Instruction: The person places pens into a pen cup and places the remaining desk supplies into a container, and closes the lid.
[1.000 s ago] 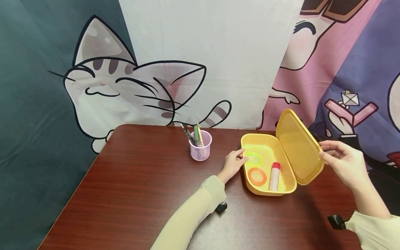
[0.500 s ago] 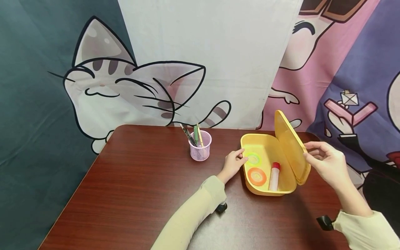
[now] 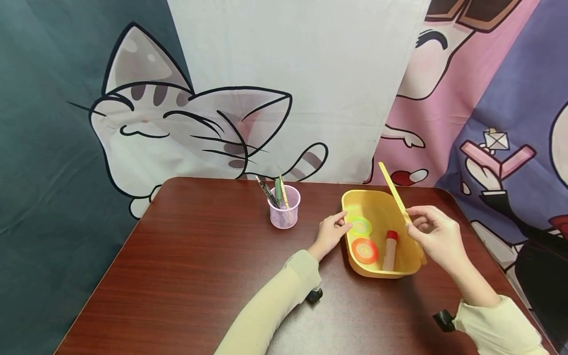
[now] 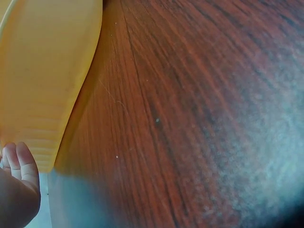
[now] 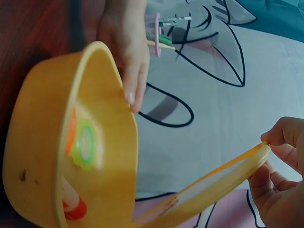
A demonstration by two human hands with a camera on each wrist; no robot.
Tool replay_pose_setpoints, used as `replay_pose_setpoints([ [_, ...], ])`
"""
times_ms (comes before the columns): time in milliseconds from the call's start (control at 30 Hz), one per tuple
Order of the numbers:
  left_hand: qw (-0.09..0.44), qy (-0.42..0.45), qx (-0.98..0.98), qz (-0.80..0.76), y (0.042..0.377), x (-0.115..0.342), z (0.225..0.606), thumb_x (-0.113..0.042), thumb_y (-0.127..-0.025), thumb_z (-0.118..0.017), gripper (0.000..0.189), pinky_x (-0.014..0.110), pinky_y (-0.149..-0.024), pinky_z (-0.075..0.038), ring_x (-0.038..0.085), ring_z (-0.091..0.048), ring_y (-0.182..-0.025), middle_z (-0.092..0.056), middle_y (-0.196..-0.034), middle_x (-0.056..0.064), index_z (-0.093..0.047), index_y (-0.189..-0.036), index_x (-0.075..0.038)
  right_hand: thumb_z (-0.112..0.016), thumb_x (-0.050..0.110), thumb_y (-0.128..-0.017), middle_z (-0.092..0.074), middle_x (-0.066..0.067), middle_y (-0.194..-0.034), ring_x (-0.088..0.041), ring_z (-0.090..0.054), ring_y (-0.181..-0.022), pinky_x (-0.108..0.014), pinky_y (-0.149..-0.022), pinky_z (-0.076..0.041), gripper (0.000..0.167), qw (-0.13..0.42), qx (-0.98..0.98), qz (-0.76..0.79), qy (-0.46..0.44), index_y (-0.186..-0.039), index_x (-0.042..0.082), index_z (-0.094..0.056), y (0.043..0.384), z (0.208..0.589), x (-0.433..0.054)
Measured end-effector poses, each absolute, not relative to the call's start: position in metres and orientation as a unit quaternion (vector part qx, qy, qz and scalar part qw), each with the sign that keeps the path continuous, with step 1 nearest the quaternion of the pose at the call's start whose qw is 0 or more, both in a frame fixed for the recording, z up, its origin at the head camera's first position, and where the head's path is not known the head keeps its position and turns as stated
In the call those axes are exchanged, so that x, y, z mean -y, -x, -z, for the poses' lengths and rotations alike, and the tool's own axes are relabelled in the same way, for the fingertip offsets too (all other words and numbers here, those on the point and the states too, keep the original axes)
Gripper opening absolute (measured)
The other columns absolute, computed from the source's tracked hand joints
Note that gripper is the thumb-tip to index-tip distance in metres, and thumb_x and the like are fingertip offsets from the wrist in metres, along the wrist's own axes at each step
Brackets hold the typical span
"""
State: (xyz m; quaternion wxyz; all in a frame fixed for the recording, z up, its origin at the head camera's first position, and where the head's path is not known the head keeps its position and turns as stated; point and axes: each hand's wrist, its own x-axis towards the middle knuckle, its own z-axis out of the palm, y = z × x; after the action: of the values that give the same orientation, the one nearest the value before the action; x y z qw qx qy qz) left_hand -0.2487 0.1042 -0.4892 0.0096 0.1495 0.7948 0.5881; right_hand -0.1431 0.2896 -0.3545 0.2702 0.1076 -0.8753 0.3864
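A yellow plastic box with a hinged lid stands on the table. My right hand pinches the free edge of the lid between thumb and fingers; the lid stands nearly upright, edge-on in the head view. My left hand holds the box's left rim, its fingertips at the edge in the right wrist view. Inside the box lie a green tape roll, an orange tape roll and a glue stick with a red cap. Only part of these shows in the right wrist view.
A pink mesh pen cup with several pens stands left of the box, near the back edge of the brown table. Behind the table hangs a printed cloth with a cartoon cat.
My right hand has swung the lid leftward, from leaning open to the right to nearly upright above the box. My left hand and the box have stayed in place.
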Motion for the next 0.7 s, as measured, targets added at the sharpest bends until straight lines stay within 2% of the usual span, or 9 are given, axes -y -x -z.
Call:
replay_pose_setpoints([
  [233,0.028,-0.139,-0.779,-0.611,0.248,-0.103,0.49,-0.018,-0.079,-0.065,0.042,0.01,-0.055,-0.038,-0.002,-0.047,-0.059,-0.059,-0.073,0.002,-0.056,-0.119,-0.006,-0.067,-0.015,-0.06,-0.052,-0.003,-0.064,0.001,-0.044,-0.055,-0.006,-0.05,-0.035,0.03,0.289,0.875,-0.372,-0.111,-0.086,0.0,-0.063,0.144,0.359,-0.266],
  [333,0.03,-0.137,-0.778,-0.612,0.247,-0.102,0.49,-0.019,-0.079,-0.066,0.043,0.01,-0.056,-0.038,0.0,-0.048,-0.06,-0.06,-0.072,0.002,-0.057,-0.119,-0.008,-0.067,-0.018,-0.057,-0.05,-0.006,-0.063,-0.002,-0.043,-0.055,-0.009,-0.049,-0.034,0.031,0.302,0.871,-0.362,-0.137,-0.084,-0.001,-0.063,0.147,0.366,-0.26],
  [700,0.041,-0.142,-0.774,-0.615,0.25,-0.099,0.49,-0.021,-0.078,-0.066,0.043,0.012,-0.053,-0.035,0.001,-0.046,-0.06,-0.058,-0.068,0.002,-0.057,-0.119,-0.009,-0.068,-0.008,-0.059,-0.053,-0.001,-0.071,-0.003,-0.043,-0.059,-0.009,-0.053,-0.037,0.028,0.298,0.875,-0.326,-0.199,-0.084,0.004,-0.063,0.157,0.392,-0.252],
])
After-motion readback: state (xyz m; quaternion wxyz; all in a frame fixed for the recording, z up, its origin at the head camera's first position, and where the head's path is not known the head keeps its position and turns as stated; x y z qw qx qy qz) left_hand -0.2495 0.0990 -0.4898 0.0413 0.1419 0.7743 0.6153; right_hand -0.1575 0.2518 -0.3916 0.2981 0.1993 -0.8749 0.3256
